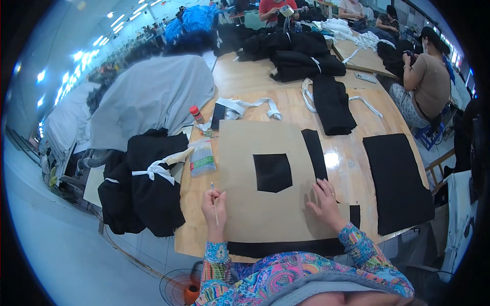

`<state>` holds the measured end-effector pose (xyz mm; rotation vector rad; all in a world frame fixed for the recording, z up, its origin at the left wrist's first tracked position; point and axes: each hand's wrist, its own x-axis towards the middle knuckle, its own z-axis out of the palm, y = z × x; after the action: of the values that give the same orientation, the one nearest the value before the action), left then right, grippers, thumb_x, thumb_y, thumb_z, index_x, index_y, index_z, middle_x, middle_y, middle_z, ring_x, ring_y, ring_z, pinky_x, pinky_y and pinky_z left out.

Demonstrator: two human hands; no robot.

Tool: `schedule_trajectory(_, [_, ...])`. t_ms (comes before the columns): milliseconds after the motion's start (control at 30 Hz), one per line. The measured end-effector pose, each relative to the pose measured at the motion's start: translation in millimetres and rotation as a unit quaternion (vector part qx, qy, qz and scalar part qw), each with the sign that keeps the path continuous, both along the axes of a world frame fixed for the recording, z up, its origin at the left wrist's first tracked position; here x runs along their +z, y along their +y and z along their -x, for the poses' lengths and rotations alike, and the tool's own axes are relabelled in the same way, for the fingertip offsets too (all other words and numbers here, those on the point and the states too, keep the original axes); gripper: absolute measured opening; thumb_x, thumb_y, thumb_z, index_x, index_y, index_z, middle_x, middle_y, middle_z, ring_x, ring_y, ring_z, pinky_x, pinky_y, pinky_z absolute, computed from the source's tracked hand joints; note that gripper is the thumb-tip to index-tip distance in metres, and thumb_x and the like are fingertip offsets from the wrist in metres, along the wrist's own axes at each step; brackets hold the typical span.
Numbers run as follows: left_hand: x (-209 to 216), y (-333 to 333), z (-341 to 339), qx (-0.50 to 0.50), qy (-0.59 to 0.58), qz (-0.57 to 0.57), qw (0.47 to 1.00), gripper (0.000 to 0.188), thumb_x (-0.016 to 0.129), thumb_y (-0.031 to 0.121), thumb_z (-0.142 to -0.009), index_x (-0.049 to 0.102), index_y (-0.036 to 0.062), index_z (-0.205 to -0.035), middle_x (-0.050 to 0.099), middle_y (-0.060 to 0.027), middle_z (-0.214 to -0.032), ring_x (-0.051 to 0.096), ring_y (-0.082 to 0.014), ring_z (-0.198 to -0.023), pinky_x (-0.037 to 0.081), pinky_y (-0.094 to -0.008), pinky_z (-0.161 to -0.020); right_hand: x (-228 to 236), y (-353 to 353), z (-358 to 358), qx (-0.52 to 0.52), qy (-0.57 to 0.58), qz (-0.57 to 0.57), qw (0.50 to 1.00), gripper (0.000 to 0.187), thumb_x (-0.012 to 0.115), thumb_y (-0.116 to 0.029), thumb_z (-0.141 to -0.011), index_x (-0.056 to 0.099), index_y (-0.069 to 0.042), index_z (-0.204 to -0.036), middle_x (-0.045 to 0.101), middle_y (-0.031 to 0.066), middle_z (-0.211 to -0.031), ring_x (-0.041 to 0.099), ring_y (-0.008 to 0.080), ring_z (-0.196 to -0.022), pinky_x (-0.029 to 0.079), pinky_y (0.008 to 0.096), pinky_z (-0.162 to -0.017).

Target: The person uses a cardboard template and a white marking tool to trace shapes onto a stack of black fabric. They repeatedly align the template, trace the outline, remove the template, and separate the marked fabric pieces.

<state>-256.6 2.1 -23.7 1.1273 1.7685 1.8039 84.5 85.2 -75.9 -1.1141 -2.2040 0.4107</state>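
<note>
A large tan card sheet (237,178) lies on the wooden table in front of me, over black cloth (286,248) that sticks out along its near and right edges. Near its middle is a five-sided pocket shape (273,173) in black, apparently a cutout with cloth showing through. My left hand (213,203) is at the sheet's left edge, fingers closed round a thin pale pen-like stick (217,215) whose tip points away from me. At the sheet's right edge my right hand (324,200) rests with its fingers spread, touching the card beside a black strip (315,153).
Tied black cloth bundles (155,183) lie left; a folded black roll (332,104) and more bundles lie ahead. Left of the card are a clear packet (202,159) and a red-capped bottle (196,113). A black panel (395,183) lies right. Several people sit beyond the table.
</note>
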Motion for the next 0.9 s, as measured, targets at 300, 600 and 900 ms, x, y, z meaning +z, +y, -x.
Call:
schedule_trajectory(300, [66, -61, 97, 0.339, 0.122, -0.133, 0.923, 0.017, 0.06, 0.001, -0.088, 0.044, 0.0064, -0.085, 0.05, -0.0033, -0.088, 0.051, -0.0128, -0.082, 0.045, -0.0277, -0.077, -12, -59, -26, 0.057, -0.084, 0.063, 0.993, 0.063, 0.077, -0.038, -0.072, 0.056, -0.007, -0.122, 0.045, 0.0147, -0.133, 0.035, 0.0358, -0.13, 0.02, 0.0577, -0.11])
schedule_trajectory(600, [16, -87, 158, 0.486, 0.242, 0.041, 0.839, 0.02, 0.059, 0.014, -0.093, 0.05, -0.0026, -0.098, 0.054, -0.0107, -0.092, 0.056, -0.0217, -0.082, 0.048, -0.0346, -0.075, 7, -73, -39, 0.175, -0.085, 0.115, 0.974, 0.062, 0.079, -0.041, -0.067, 0.06, -0.009, -0.117, 0.047, 0.0128, -0.132, 0.036, 0.0328, -0.131, 0.016, 0.0587, -0.112])
schedule_trajectory(900, [-1, -63, -21, -0.314, 0.387, 0.09, 0.862, 0.024, 0.07, -0.001, -0.071, 0.06, 0.0055, -0.091, 0.061, -0.0124, -0.118, 0.058, -0.0317, -0.104, 0.047, -0.0396, -0.089, -6, -89, -40, 0.128, -0.042, 0.128, 0.983, 0.027, 0.074, -0.018, -0.074, 0.066, -0.011, -0.099, 0.054, 0.0082, -0.126, 0.041, 0.0293, -0.129, 0.017, 0.0569, -0.112])
